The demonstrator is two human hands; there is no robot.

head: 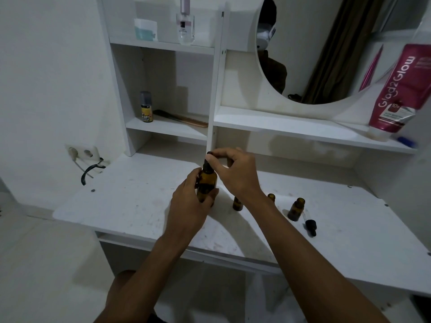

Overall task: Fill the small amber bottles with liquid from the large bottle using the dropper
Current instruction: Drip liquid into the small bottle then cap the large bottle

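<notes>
The large amber bottle (206, 183) stands upright on the white desk (130, 201), wrapped from the left by my left hand (189, 201). My right hand (235, 173) pinches the black dropper top (209, 154) at the bottle's neck. Three small amber bottles stand to the right: one (237, 203) partly hidden under my right wrist, one (271, 197) just behind my forearm, and one (295, 209) open in plain view. A loose black dropper cap (311, 226) with its glass tube lies beside that last bottle.
Shelves rise behind the desk holding a spray can (146, 107), a comb (184, 118), a perfume bottle (185, 22) and a jar (145, 30). A pink tube (396, 89) stands at the right by a round mirror (326, 54). A wall socket (82, 152) with a cable is at the left.
</notes>
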